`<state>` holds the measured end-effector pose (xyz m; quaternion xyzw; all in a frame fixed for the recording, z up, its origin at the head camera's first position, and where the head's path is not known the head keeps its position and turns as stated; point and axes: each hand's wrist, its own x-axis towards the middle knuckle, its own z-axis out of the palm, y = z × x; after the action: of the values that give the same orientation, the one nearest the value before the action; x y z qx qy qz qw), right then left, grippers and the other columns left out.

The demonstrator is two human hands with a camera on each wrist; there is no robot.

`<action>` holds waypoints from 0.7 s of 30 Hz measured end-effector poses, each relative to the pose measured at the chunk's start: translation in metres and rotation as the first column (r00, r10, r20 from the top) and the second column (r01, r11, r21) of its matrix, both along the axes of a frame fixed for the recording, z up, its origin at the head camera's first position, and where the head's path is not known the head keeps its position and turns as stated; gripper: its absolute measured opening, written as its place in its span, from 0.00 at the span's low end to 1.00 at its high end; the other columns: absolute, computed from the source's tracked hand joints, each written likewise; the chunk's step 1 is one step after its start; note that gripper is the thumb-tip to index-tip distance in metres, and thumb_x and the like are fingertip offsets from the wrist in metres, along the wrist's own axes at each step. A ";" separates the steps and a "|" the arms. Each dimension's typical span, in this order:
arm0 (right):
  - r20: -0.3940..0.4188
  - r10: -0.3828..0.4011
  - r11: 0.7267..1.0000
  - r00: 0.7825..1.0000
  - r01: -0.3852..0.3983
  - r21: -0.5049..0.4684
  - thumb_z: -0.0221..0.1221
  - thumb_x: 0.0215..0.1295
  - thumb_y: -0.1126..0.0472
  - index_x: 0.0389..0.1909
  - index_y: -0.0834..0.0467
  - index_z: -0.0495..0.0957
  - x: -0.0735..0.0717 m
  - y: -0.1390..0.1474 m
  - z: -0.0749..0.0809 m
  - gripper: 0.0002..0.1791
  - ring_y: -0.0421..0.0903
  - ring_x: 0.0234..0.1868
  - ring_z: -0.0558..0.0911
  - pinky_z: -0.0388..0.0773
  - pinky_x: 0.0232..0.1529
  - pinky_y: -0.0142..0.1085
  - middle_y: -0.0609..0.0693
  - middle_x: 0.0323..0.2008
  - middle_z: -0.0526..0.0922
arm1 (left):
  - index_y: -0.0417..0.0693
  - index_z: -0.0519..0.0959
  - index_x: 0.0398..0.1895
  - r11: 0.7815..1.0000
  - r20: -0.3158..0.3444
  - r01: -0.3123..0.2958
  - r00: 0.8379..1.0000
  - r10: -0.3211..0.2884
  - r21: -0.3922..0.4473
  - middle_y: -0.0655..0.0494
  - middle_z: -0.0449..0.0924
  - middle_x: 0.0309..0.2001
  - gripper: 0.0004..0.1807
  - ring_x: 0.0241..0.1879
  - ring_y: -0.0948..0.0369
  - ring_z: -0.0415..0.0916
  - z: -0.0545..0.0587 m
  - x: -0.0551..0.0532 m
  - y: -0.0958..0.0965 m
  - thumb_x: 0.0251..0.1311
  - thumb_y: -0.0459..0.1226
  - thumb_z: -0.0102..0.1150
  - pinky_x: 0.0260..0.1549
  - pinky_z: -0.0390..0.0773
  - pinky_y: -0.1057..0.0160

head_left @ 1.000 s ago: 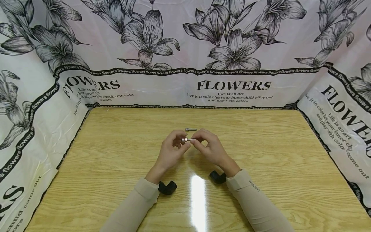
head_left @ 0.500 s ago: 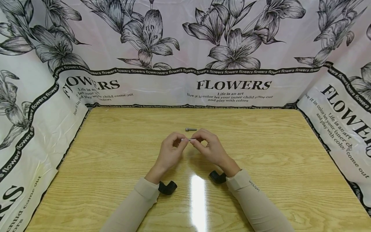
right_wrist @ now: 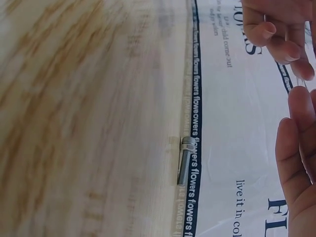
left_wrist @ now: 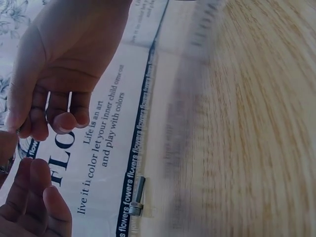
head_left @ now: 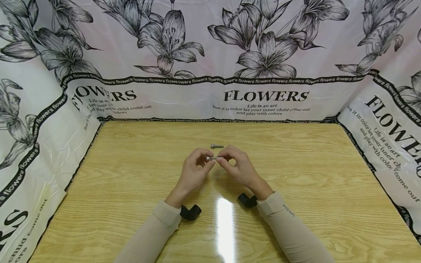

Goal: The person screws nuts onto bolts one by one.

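Note:
A small metal bolt (head_left: 215, 158) lies level between the two hands, head to the left, with a nut (head_left: 211, 158) near its head. My left hand (head_left: 195, 166) is curled round the head end, thumb below and fingers above. On the other side, my right hand (head_left: 239, 166) pinches the threaded end between thumb and fingers. Just beyond the hands, a second bolt (head_left: 217, 146) lies on the table; a nut sits by its head in the right wrist view. Both wrist views show the held bolt mostly hidden or cut off at the frame edge.
The wood-grain table (head_left: 131, 164) reaches to a flower-printed curtain (head_left: 184, 98) at the back and sides. A black bent tube (head_left: 190, 212) lies by the left cuff. Another black bent tube (head_left: 246, 200) is partly covered by the right sleeve.
Half a second ago the left thumb and fingers covered the bolt's head and nut; now they have parted slightly and both show again. The right hand holds nearly still.

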<state>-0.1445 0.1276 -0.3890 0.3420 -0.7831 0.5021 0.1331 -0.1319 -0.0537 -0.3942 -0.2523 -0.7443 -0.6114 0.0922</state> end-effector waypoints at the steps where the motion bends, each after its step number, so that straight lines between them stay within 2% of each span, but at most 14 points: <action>1: -0.004 0.001 1.000 1.000 -0.001 -0.001 0.58 0.65 0.70 0.34 0.66 0.78 0.000 0.000 0.000 0.02 0.46 0.34 0.77 0.76 0.37 0.34 0.54 0.32 0.79 | 0.30 0.75 0.41 1.000 0.004 -0.004 1.000 0.004 -0.001 0.40 0.76 0.40 0.07 0.32 0.52 0.73 0.000 0.000 0.000 0.59 0.22 0.58 0.29 0.75 0.60; 7: -0.006 0.001 1.000 1.000 -0.001 -0.003 0.58 0.65 0.70 0.34 0.66 0.78 -0.001 0.000 -0.002 0.02 0.46 0.34 0.77 0.76 0.37 0.34 0.54 0.32 0.79 | 0.32 0.77 0.38 0.999 0.074 -0.036 0.997 0.037 -0.015 0.43 0.77 0.38 0.04 0.33 0.54 0.72 0.003 0.002 0.001 0.63 0.27 0.56 0.32 0.74 0.59; 11: 0.013 0.007 1.000 1.000 -0.007 -0.002 0.58 0.65 0.70 0.35 0.65 0.78 -0.002 0.001 -0.004 0.02 0.44 0.34 0.76 0.76 0.37 0.34 0.53 0.32 0.79 | 0.33 0.78 0.36 0.997 0.100 -0.060 0.993 0.065 -0.052 0.43 0.77 0.39 0.05 0.35 0.52 0.74 0.005 0.003 0.001 0.65 0.29 0.55 0.35 0.75 0.55; 14: 0.013 0.007 1.000 1.000 -0.006 -0.001 0.58 0.64 0.71 0.35 0.65 0.78 -0.002 0.001 -0.004 0.02 0.44 0.34 0.76 0.76 0.38 0.34 0.53 0.33 0.79 | 0.34 0.77 0.41 0.998 0.119 -0.050 0.991 0.055 -0.045 0.40 0.76 0.42 0.07 0.37 0.49 0.76 0.005 0.003 0.000 0.65 0.30 0.57 0.36 0.76 0.55; 18: 0.009 0.003 1.000 1.000 -0.003 0.001 0.58 0.63 0.73 0.35 0.65 0.78 -0.001 0.001 -0.002 0.03 0.45 0.35 0.77 0.76 0.38 0.35 0.54 0.33 0.79 | 0.32 0.73 0.47 1.000 0.080 -0.004 0.997 0.004 -0.004 0.36 0.74 0.44 0.13 0.37 0.47 0.76 0.002 0.001 -0.001 0.60 0.26 0.60 0.34 0.76 0.56; 21: 0.009 0.004 1.000 1.000 -0.004 0.001 0.58 0.64 0.73 0.35 0.66 0.78 0.000 0.000 -0.001 0.02 0.46 0.35 0.77 0.77 0.38 0.35 0.55 0.33 0.79 | 0.30 0.73 0.44 1.000 0.014 0.015 1.000 -0.015 0.010 0.36 0.74 0.42 0.11 0.35 0.47 0.75 0.000 0.000 0.000 0.58 0.22 0.59 0.31 0.76 0.58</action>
<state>-0.1444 0.1281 -0.3900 0.3414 -0.7833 0.5033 0.1286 -0.1317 -0.0540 -0.3943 -0.2532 -0.7400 -0.6176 0.0833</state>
